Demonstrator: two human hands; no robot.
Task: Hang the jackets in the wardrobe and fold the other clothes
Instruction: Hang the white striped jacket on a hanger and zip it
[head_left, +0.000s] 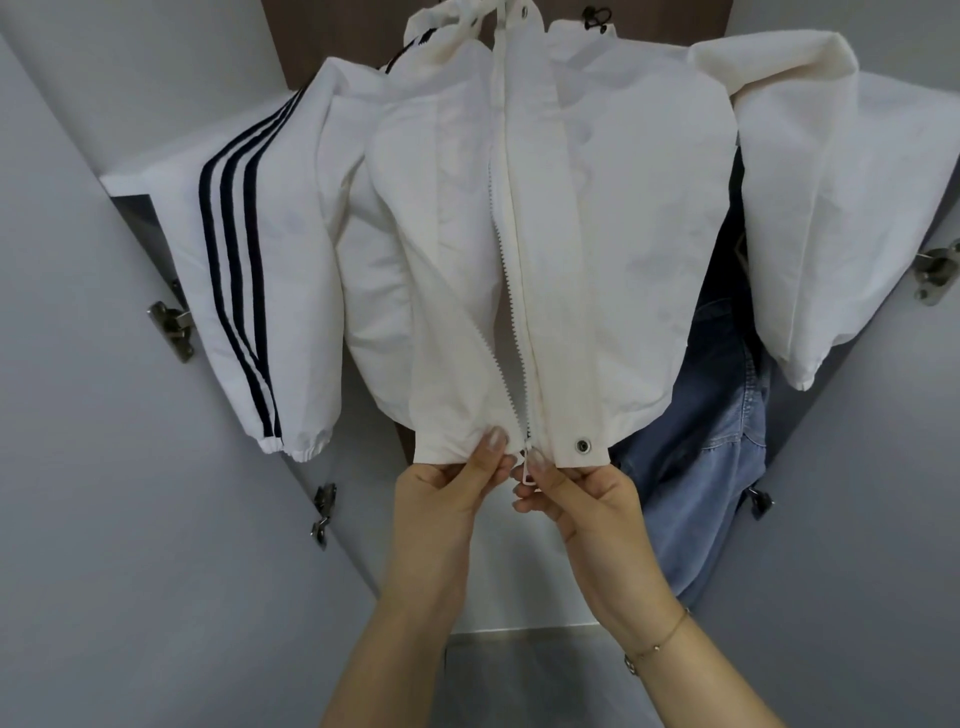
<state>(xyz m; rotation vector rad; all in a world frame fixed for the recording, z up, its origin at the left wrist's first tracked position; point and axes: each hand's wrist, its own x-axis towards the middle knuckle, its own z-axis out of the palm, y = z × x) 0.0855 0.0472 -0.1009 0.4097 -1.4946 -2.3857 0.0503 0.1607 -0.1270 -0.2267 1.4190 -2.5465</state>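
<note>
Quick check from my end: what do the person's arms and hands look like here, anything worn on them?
Both forearms are bare, with no sleeves in view. The right wrist carries a thin gold-coloured chain bracelet. The left hand and right hand wear no gloves, and no rings show. The nails are short and look unpainted.

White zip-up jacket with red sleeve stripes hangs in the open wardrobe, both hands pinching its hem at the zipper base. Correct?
Not quite. The head view shows the white zip-up jacket's sleeve stripes are dark navy, not red. The left hand and right hand do pinch the hem.
</note>
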